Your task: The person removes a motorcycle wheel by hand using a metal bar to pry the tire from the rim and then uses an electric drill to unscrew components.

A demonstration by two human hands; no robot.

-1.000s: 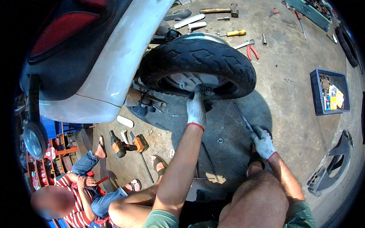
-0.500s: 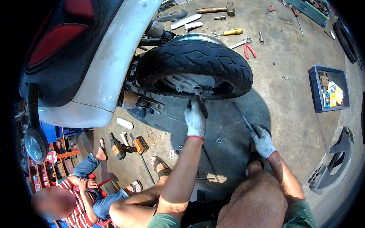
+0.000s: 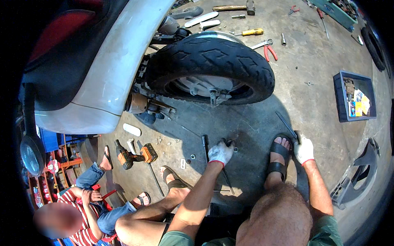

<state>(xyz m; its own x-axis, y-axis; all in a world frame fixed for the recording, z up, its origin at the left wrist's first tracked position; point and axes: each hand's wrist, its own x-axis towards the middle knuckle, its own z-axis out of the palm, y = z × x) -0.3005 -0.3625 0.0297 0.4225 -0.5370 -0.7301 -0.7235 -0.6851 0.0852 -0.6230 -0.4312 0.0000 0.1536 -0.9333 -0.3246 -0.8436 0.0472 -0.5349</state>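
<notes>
My left hand (image 3: 221, 151), in a white glove with dark fingertips, is low over the floor with its fingers curled. What they hold, if anything, is hidden. Just right of it lies a nut (image 3: 236, 150); on its left a long-handled socket wrench (image 3: 205, 144) rests on the floor. My right hand (image 3: 303, 148), also gloved, is closed around a slim metal rod (image 3: 286, 124) whose far end points up and left. Ahead of both hands is a scooter wheel with a black tyre (image 3: 213, 61); its axle end (image 3: 213, 97) sticks out toward me.
The white scooter body (image 3: 102, 69) fills the left. An orange and black power drill (image 3: 133, 156) lies nearer. Beyond the tyre are a hammer (image 3: 250, 7), a yellow screwdriver (image 3: 252, 32) and red pliers (image 3: 270, 53). A grey bin (image 3: 339, 98) stands right. A person (image 3: 92, 205) sits lower left.
My left hand has left the axle end and come down to the floor beside the nut. My right hand has moved right and slightly up, still with the rod.
</notes>
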